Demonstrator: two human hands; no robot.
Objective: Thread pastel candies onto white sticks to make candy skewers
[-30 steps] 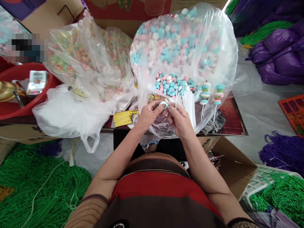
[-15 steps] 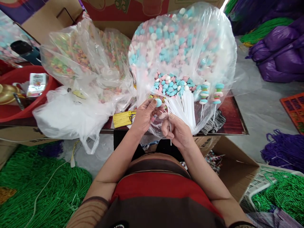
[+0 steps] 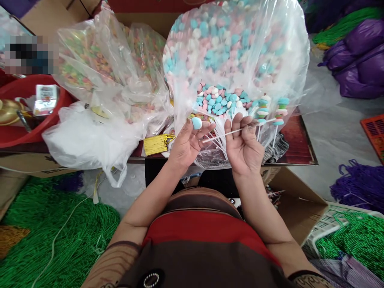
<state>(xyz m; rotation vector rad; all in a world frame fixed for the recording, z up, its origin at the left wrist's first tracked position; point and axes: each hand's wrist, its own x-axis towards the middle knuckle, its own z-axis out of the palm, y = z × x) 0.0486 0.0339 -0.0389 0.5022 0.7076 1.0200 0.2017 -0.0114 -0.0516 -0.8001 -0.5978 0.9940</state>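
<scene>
My left hand pinches a round blue candy between thumb and fingertips. Close beside it, my right hand grips a thin white stick that lies almost level, its left tip pointing at the candy. Both hands hover in front of the open mouth of a large clear bag full of blue, pink and white candies. A bundle of white sticks lies in the bag mouth. Two finished candy skewers stand at the bag's right side.
Other clear bags of mixed-colour candy sit to the left, with a white plastic bag and a red basin. Yellow twist ties lie on the table. Green beads and purple beads cover the floor.
My right hand turned the stick from upright to nearly level and rose toward the bag. My left hand kept the blue candy and shifted slightly up.
</scene>
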